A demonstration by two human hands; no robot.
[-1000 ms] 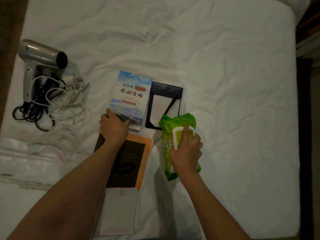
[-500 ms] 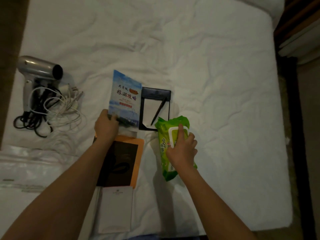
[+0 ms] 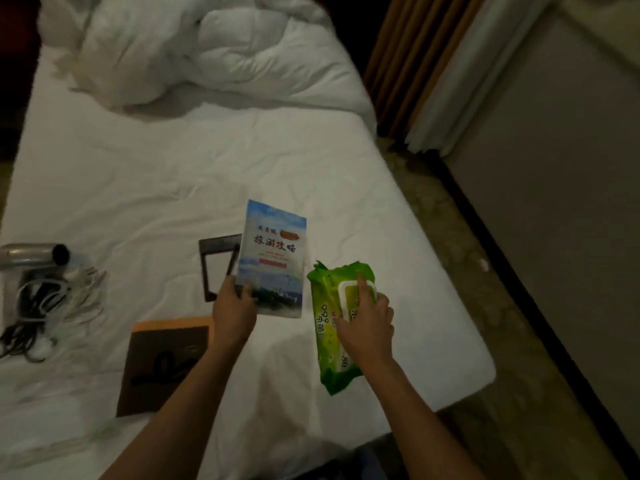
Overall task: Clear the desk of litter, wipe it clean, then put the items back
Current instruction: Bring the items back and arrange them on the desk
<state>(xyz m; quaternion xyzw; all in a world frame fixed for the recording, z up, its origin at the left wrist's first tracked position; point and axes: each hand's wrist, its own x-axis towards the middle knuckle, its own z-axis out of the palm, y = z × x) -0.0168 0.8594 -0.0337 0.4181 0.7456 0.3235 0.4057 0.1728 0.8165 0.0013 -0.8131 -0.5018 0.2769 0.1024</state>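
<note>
Head view: your left hand [image 3: 232, 308] now has the travel booklet [image 3: 273, 258] lifted off the bed sheet [image 3: 138, 188], thumb and fingers pinching its lower left corner; a second ago that booklet lay flat beside the black notepad holder [image 3: 216, 265] with the hand only resting on its bottom edge. Your right hand [image 3: 367, 322] is unchanged, curled round the green wet-wipe pack [image 3: 337, 327], index finger pressed on the white flip lid. The view has also swung up and right, so the rumpled duvet [image 3: 207, 53] and the curtain [image 3: 446, 74] show now. My read: both items are being collected, probably to go back to the desk, which is not in view. The orange-edged dark folder [image 3: 162, 362] lies flat on the sheet near your left forearm; the hair dryer [image 3: 33, 254] and tangled cables [image 3: 41, 306] sit at far left. Writing: booklet cover reads 旅游攻略, with the smaller lines blurred; the wipe pack shows "999", "80" and what looks like 杀菌. Folder logo unreadable.
</note>
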